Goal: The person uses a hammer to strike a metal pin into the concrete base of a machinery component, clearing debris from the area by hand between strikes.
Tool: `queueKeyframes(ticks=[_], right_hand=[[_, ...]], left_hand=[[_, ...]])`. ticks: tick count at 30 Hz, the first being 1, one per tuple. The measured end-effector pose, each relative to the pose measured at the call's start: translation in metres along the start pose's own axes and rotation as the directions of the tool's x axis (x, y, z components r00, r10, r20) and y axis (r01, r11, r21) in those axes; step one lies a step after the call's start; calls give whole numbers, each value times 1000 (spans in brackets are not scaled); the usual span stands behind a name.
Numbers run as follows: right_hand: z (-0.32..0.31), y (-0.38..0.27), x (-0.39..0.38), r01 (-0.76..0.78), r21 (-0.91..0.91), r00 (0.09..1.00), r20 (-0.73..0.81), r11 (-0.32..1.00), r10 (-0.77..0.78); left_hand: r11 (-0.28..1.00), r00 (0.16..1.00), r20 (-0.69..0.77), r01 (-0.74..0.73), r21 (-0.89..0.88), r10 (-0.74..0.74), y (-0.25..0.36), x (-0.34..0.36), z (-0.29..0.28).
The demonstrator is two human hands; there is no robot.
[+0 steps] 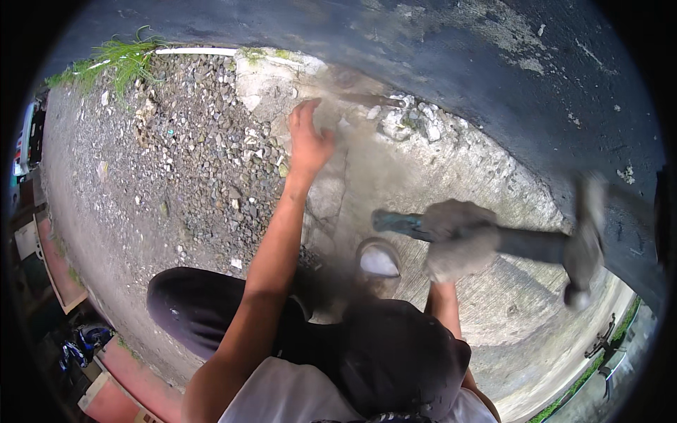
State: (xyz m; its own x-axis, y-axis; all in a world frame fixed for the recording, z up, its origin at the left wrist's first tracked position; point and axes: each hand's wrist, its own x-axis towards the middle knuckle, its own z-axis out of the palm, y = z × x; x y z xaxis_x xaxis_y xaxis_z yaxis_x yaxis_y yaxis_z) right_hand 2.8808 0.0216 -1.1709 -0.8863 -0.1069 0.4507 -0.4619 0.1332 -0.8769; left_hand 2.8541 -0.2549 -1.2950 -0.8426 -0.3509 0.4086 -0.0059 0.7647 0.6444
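Observation:
My right hand [462, 240], in a dirty grey work glove, is wrapped round the handle of a hammer [532, 244]. The handle is dark with a blue-green butt end, and the metal head [584, 243], blurred by motion, is off to the right near the dark wall. Bare and raised over the broken concrete edge, my left hand [309, 137] has its thumb apart from its bent fingers, with nothing visible between them. Beyond its fingertips a brownish rod-like piece [370, 99] lies by the wall's foot; its kind is unclear.
A dark painted wall [451, 49] runs along the far side. Loose gravel [211, 155] covers the left, rough concrete [451, 169] the right. Broken chunks [423, 123] lie at the wall's base. Grass [130, 56] grows far left beside a white pipe [196, 51]. My bent knee [190, 307] is below.

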Motion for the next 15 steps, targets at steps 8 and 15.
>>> queueKeyframes(ticks=[8,15], right_hand=[[15,17,2,-935,-52,344,118,352,932],[6,72,-22,-954,15,299,33,299,954]], left_hand=[[969,983,-24,-185,-163,183,71,57,38],[955,947,307,6,-297,89,85,61,57]])
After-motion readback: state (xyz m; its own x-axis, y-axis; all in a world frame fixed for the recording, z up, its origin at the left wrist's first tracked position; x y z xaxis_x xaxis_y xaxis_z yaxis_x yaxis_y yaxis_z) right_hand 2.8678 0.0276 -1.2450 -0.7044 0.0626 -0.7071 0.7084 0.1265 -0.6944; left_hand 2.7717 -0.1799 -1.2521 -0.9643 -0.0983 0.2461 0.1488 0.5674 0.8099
